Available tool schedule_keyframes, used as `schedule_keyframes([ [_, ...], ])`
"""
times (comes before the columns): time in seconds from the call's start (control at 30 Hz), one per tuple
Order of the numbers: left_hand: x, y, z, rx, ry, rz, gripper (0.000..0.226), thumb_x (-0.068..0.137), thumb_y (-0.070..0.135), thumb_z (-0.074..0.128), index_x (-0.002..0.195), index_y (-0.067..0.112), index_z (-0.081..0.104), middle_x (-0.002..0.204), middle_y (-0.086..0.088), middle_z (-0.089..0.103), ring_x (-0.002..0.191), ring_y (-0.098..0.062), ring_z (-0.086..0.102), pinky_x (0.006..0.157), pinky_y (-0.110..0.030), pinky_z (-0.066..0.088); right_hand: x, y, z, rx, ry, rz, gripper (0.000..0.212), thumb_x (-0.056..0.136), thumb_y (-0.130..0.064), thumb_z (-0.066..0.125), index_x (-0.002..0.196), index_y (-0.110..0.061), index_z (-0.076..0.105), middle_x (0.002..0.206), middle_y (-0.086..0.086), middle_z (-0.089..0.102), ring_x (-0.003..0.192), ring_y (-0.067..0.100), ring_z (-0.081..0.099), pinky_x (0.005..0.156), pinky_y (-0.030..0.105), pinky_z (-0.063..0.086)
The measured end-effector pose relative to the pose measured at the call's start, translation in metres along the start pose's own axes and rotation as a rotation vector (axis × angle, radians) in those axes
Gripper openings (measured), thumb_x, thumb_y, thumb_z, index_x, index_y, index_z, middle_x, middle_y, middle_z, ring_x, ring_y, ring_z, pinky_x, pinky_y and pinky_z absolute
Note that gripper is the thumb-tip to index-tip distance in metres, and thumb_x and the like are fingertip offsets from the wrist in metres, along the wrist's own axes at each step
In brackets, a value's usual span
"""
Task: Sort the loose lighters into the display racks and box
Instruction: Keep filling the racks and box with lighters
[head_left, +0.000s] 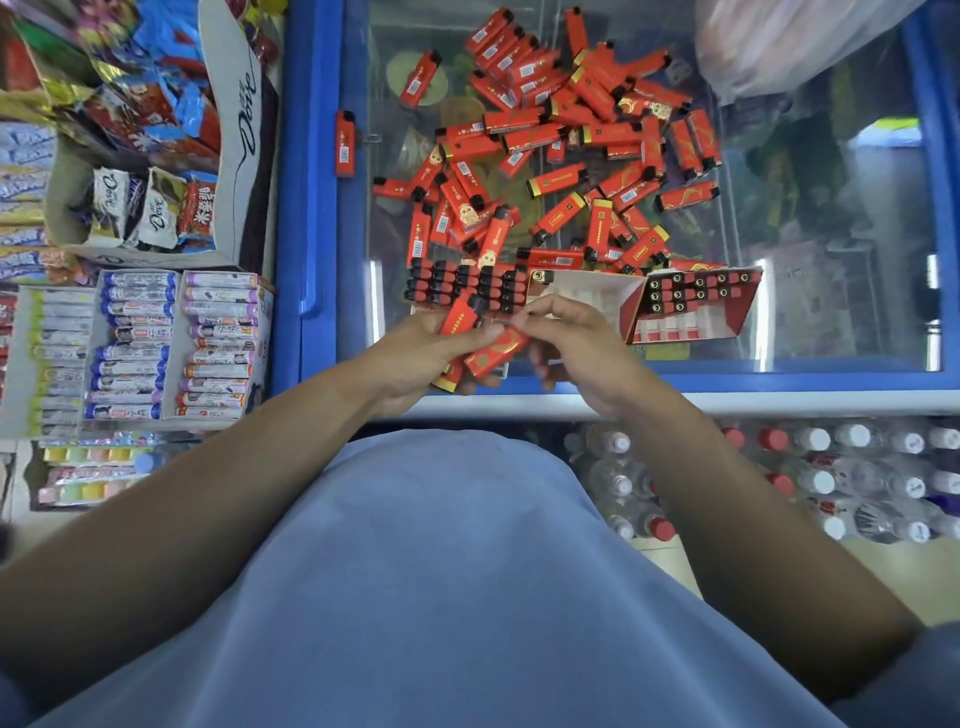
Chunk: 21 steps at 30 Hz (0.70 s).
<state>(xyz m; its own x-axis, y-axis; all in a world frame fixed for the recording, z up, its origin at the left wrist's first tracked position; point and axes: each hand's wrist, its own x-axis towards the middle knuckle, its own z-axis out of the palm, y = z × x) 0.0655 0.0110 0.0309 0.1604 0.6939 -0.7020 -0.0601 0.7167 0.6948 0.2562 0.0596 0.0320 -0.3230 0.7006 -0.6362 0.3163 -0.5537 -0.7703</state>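
Lighters, loose: a heap of red plastic lighters (561, 150) with black caps, spread from 11 to 2 o'clock on the glass lid of the blue-framed freezer bench (306, 208); one stray red lighter (345, 144) lies apart at 10 o'clock on the blue frame.
Right rack: red-and-white card display rack (691, 304) at 3 o'clock of the hands, part filled, white slots bare.
Left rack: block of racked lighters (462, 283), black caps up, at 12 o'clock, just beyond the fingers.
Left hand (415, 358): grasping a small bundle of red lighters (460, 319).
Right hand (576, 343): fingers pinching the end of one red lighter with gold pattern (496, 353).
Risk: the bundle looks loosely stacked; pulling one out could spill the others onto the glass or off the near edge.
Hard to tell: how many lighters the left hand holds; the box between the racks is mostly hidden by the hands.
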Motion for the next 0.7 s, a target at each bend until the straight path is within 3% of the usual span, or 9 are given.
schedule_keyframes([
  [0.1, 0.003, 0.001, -0.004, -0.11, 0.072, -0.049, 0.028, 0.1, 0.03, 0.063, 0.123, 0.014, 0.065, 0.108, -0.006, 0.078, 0.084, -0.021, 0.075, 0.068, -0.028, 0.058, 0.0, 0.006, -0.023, 0.07, 0.227, 0.023, 0.009, 0.1, -0.015, 0.061, 0.094, -0.013, 0.068, 0.055, 0.003, 0.054, 0.048, 0.018, 0.048, 0.046, 0.029, 0.041],
  [0.23, 0.006, 0.0, -0.008, -0.209, 0.115, -0.055, 0.027, 0.103, 0.025, 0.058, 0.123, 0.008, 0.065, 0.112, -0.014, 0.076, 0.081, -0.022, 0.072, 0.07, -0.032, 0.057, 0.003, 0.011, -0.039, 0.198, 0.436, 0.002, 0.01, 0.101, -0.011, 0.059, 0.094, -0.011, 0.065, 0.06, 0.003, 0.068, 0.052, 0.019, 0.061, 0.055, 0.034, 0.056],
  [0.43, 0.007, 0.003, -0.005, -0.245, 0.07, -0.059, 0.032, 0.107, 0.026, 0.047, 0.125, 0.005, 0.064, 0.108, -0.014, 0.074, 0.083, -0.024, 0.07, 0.074, -0.034, 0.057, 0.018, 0.012, -0.03, 0.334, 0.396, -0.051, 0.016, 0.106, -0.013, 0.051, 0.11, -0.003, 0.063, 0.091, 0.013, 0.077, 0.071, 0.024, 0.07, 0.068, 0.033, 0.061],
  [0.57, 0.006, 0.005, -0.003, -0.254, 0.049, -0.066, 0.033, 0.108, 0.025, 0.046, 0.128, 0.005, 0.063, 0.108, -0.014, 0.074, 0.084, -0.023, 0.07, 0.075, -0.034, 0.058, 0.023, 0.009, -0.022, 0.288, 0.346, -0.085, 0.021, 0.108, -0.016, 0.048, 0.101, -0.012, 0.068, 0.088, 0.008, 0.078, 0.074, 0.021, 0.071, 0.073, 0.032, 0.06],
  [0.7, 0.005, 0.005, -0.003, -0.276, 0.031, -0.073, 0.034, 0.108, 0.02, 0.043, 0.131, 0.003, 0.061, 0.106, -0.013, 0.075, 0.086, -0.025, 0.071, 0.08, -0.038, 0.058, 0.027, 0.009, -0.018, 0.216, 0.327, -0.08, 0.016, 0.107, -0.02, 0.051, 0.116, -0.009, 0.059, 0.092, 0.008, 0.078, 0.075, 0.018, 0.072, 0.067, 0.027, 0.058],
])
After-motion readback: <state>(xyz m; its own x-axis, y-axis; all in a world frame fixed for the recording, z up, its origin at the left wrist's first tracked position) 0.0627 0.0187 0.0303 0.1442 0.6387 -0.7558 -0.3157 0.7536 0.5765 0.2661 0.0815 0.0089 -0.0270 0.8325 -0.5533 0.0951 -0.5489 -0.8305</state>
